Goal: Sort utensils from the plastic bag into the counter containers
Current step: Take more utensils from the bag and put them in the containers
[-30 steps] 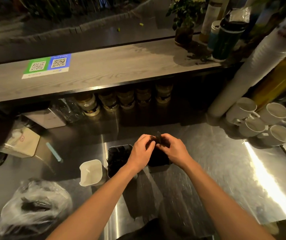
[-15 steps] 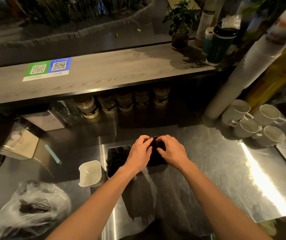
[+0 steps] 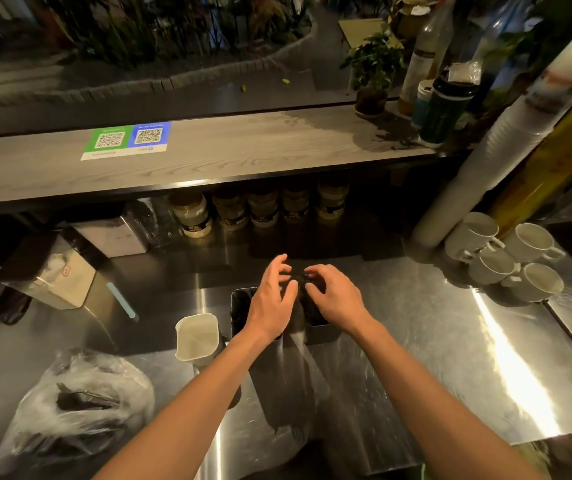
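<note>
L hand (image 3: pixel 272 303) spread, holding nothing; R hand (image 3: pixel 329 296) grip unclear over container (image 3: pixel 322 332); risk: utensils (image 3: pixel 299 279) catch on withdrawal, spill onto counter (image 3: pixel 416 341)

We find a sticker (image 3: pixel 125 140) on the wooden shelf (image 3: pixel 243 157) with two QR codes, green and blue; its small print and labels on the jars (image 3: pixel 192 214) are unreadable.

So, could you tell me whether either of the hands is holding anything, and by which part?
The left hand holds nothing, fingers spread. The right hand curls over dark utensils in a black container; whether it grips one cannot be told.
</note>
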The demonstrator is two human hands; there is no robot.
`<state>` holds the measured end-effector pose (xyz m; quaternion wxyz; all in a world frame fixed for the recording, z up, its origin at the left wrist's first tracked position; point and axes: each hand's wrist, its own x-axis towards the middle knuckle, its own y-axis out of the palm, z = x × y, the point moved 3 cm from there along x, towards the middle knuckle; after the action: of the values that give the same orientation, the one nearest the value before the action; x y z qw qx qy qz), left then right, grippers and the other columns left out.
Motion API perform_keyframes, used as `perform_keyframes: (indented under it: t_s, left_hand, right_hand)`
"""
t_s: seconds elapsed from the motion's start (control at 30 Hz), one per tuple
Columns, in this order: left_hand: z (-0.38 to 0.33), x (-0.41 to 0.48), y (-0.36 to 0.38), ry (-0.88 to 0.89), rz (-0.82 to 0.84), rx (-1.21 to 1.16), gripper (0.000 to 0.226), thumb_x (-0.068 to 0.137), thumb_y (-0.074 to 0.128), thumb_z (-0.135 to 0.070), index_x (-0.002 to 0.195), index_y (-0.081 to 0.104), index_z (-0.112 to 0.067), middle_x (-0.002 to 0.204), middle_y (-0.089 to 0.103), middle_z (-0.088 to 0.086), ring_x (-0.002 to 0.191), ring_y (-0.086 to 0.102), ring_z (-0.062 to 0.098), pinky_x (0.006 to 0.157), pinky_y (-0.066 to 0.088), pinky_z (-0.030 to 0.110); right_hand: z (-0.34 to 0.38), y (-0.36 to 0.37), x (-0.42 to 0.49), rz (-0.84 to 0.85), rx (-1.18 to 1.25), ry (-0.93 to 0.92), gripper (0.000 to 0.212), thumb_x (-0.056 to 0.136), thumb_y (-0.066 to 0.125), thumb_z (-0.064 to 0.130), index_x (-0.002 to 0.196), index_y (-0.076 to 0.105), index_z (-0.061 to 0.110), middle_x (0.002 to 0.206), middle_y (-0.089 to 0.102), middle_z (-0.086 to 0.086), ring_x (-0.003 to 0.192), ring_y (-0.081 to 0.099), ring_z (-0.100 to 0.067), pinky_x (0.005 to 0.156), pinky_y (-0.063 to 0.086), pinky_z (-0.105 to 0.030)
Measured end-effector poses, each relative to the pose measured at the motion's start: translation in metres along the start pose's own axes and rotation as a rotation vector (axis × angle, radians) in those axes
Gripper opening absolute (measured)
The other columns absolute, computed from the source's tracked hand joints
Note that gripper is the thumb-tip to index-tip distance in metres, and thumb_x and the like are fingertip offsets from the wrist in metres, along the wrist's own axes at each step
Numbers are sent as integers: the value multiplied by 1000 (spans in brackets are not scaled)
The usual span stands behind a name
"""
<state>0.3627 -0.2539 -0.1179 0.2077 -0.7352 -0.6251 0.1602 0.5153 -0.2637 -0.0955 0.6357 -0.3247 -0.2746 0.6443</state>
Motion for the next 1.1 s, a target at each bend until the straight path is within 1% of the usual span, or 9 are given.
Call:
perform_keyframes:
  t_s: [0.13,0.37,0.5,0.67,0.77,0.87,0.93,1.0,1.1]
  left_hand:
    - [13,-12,-34,-42,-71,-67,54,102,54,-29,150,30,-32,131,53,-9,110,59,7,93,51,29]
    - [57,-41,-109,-106,-200,-86,42,102,54,-23,142,41,-31,116,62,-9,106,63,10,94,54,32]
    - [87,-63,-157,-189,-285,-83,39,104,53,-23,141,42,-28,109,58,-19,102,62,6,81,52,14]
    - [133,-96,-210,-262,-342,-85,33,103,53,-23,134,45,-33,115,63,-7,101,67,11,89,58,36]
    - [160,-116,-235,-323,-368,-85,32,102,54,-22,129,46,-37,111,65,-5,99,68,14,87,57,35]
    - [185,-133,-257,-389,-384,-71,29,101,56,-21,129,52,-27,108,69,0,98,69,16,88,57,36]
    - [202,-144,-270,-436,-379,-66,28,101,56,-21,130,54,-22,106,69,-1,94,70,13,87,57,36]
    - [219,-154,-282,-474,-376,-23,27,101,56,-24,128,56,-22,107,68,-3,92,69,12,87,57,39]
    - [245,-170,-299,-570,-383,85,25,100,57,-25,126,57,-23,109,65,-6,93,61,12,89,53,38]
  right_hand:
    - [37,12,2,28,369,11,31,99,60,27,130,57,27,118,64,11,108,59,-3,82,45,-15]
    - [111,61,6,162,546,-40,18,98,61,25,115,65,29,105,69,11,98,66,-3,83,53,-20]
    - [158,105,4,276,588,-44,15,99,61,19,112,65,25,104,70,6,99,67,-7,87,56,-25]
    - [210,162,-2,407,610,-51,13,99,59,14,107,67,21,100,71,1,92,68,-11,72,52,-17]
    - [234,199,-5,464,609,-52,13,98,60,13,108,69,14,97,72,-1,89,69,-15,79,57,-25]
    - [253,237,-11,549,626,-32,11,98,60,11,105,69,13,93,72,0,88,69,-15,85,58,-30]
    - [266,261,-15,587,612,-33,12,98,60,11,99,69,18,92,73,1,87,69,-13,82,58,-26]
    - [277,283,-20,614,553,-51,13,98,60,13,96,69,22,92,73,1,81,67,-7,73,53,-18]
    - [282,321,-26,654,451,-45,10,95,63,17,103,70,19,96,74,1,82,66,-7,73,50,-19]
